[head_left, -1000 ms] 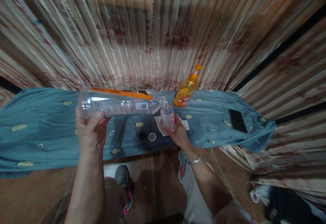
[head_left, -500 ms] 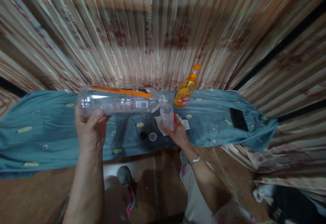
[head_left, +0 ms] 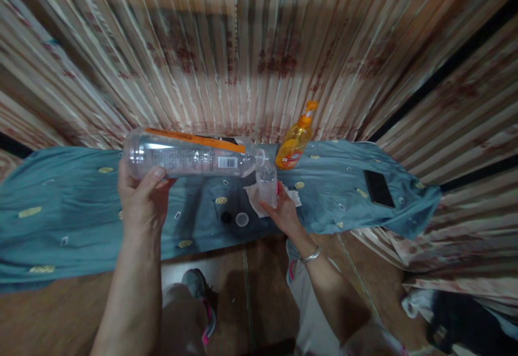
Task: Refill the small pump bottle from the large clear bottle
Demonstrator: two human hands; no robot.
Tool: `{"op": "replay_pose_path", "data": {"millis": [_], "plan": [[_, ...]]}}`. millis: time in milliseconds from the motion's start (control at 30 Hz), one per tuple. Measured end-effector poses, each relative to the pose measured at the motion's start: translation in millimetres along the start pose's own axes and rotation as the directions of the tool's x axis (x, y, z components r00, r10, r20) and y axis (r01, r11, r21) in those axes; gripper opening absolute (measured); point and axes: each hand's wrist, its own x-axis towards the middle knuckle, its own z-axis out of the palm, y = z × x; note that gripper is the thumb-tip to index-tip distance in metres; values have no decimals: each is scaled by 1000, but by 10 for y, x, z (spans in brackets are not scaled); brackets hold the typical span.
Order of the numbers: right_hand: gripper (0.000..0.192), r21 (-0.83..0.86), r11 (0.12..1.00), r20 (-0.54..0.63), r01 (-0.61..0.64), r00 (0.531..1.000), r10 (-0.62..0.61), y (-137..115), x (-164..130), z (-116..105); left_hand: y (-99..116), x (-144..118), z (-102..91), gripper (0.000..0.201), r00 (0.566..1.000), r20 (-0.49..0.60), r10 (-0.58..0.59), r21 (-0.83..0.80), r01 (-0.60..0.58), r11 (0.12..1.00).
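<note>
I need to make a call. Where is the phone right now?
In the head view, the phone lies flat on the blue cloth near its right end, right of the orange soap bottle.

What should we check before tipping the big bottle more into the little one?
1. Left hand grips the big clear bottle near its base: ok.
2. Right hand holds the small bottle upright: ok.
3. Big bottle's mouth sits at the small bottle's opening: looks ok, though blurred.
4. How full the small bottle is: cannot tell.
5. White tissue lies under the small bottle for drips: ok.
6. The two caps lie on the blue cloth, and the phone and orange pump bottle stand apart from the pouring spot: ok.
</note>
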Motion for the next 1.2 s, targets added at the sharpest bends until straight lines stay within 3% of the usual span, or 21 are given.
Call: {"op": "replay_pose_path", "data": {"millis": [233,633,967,1200], "plan": [[83,-8,1000,20,-2,1000,2,-11,-29,-71,-55,-7,-21,49,999,-17,-39,-5,38,999],[79,16,1000,13,-25,1000,25,-96,-80,-158,-67,-136,19,43,999,41,28,5,-28,1000],[85,9,999,42,-44,998,44,-105,-88,-200,-15,-218,49,57,999,26,34,43,-35,998],[88,-2,999,30,-33,999,33,-81,-91,-158,-4,-240,61,45,998,39,42,49,-44,998]]}}
